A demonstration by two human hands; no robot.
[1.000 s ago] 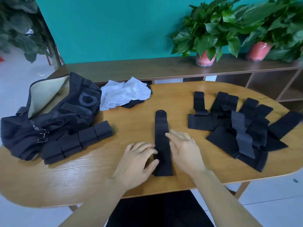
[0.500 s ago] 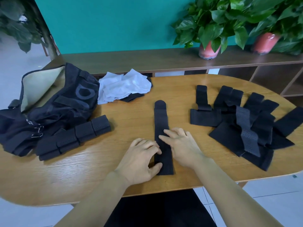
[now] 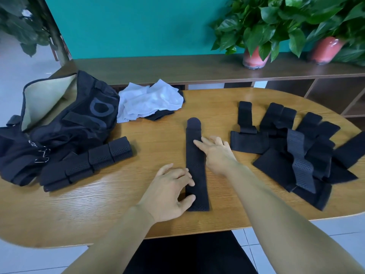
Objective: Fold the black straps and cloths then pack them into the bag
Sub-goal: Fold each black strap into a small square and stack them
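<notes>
A long black perforated strap (image 3: 194, 171) lies flat and lengthwise in the middle of the wooden table (image 3: 158, 139). My left hand (image 3: 169, 192) rests at its near left edge, fingers and thumb touching the strap. My right hand (image 3: 216, 154) lies further up, straight fingers pressing on the strap's middle. The black bag (image 3: 65, 123) sits open at the far left, its beige lining showing. Folded black straps (image 3: 88, 163) lie in front of the bag. A heap of unfolded black straps (image 3: 296, 151) covers the right side.
A crumpled white cloth (image 3: 150, 101) lies over a black cloth (image 3: 160, 115) behind the strap, next to the bag. A dark wooden shelf (image 3: 197, 70) behind the table carries two potted plants (image 3: 254, 36) in pink pots. The table's front edge is close to me.
My right hand has slid up the strap away from me, smoothing it. My left hand stays near the strap's near end. The camera has dipped slightly lower.
</notes>
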